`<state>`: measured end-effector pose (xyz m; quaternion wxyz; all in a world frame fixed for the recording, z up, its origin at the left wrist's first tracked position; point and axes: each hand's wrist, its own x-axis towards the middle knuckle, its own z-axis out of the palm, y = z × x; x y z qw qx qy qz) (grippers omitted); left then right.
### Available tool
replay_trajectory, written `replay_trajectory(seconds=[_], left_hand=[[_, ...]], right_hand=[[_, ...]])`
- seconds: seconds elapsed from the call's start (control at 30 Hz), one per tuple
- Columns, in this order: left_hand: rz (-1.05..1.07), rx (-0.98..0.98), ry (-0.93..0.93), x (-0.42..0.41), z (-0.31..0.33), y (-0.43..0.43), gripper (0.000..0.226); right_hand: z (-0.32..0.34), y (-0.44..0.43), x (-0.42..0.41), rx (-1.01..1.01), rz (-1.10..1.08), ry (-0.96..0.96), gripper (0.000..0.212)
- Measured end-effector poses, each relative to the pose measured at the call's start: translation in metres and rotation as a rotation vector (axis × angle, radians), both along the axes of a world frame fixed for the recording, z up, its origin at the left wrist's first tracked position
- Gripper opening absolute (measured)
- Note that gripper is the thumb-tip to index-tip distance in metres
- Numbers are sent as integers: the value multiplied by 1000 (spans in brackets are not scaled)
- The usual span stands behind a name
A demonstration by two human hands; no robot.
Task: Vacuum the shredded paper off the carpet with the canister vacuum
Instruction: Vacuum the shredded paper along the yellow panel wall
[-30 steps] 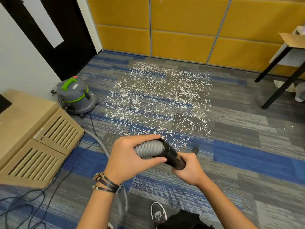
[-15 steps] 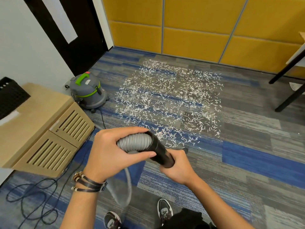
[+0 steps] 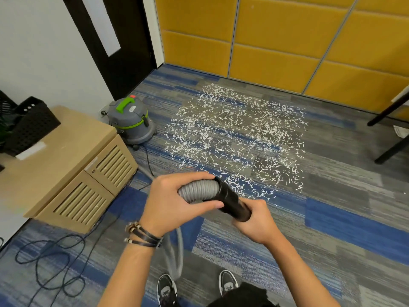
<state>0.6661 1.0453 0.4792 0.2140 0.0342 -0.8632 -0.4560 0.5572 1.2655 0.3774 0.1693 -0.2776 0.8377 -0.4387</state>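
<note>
My left hand [image 3: 174,204] grips the hose [image 3: 197,191], my right hand [image 3: 256,224] the black cuff [image 3: 230,198]. Shredded paper [image 3: 236,134] lies ahead — the cuff slants right, away from it.

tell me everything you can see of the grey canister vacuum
The canister vacuum stands upright on the carpet in the corner between the dark door and the wooden cabinet, left of the shredded paper. Its grey drum body looks plastic, with a bright green handle on top, a red button behind it, a green band around the middle and a small castor below. A dark cable trails from its base.
</note>
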Motion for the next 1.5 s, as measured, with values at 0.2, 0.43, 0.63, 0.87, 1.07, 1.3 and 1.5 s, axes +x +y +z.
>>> replay_trajectory(seconds=[0.2,0.43,0.63,0.87,1.07,1.3,1.5], left_hand=[[-39,27,-247,-25,-50,23,60],[-39,45,-176,-18,-43,19,55],[-23,-5,-165,-9,-34,-1,54],[-13,47,-150,12,-29,-49,55],[13,2,-122,34,-18,-100,52],[-22,18,-74,63,-8,-148,52],[-53,-27,-7,88,4,-177,55]], right_hand=[[-41,21,-13,145,-57,-90,12],[-46,22,-3,63,-39,-96,18],[-48,-13,4,19,-61,-51,35],[-38,-55,19,46,12,-62,29],[-33,-109,42,0,20,-53,18],[-30,-152,72,10,17,-49,20],[-21,-187,101,-68,24,-66,21]])
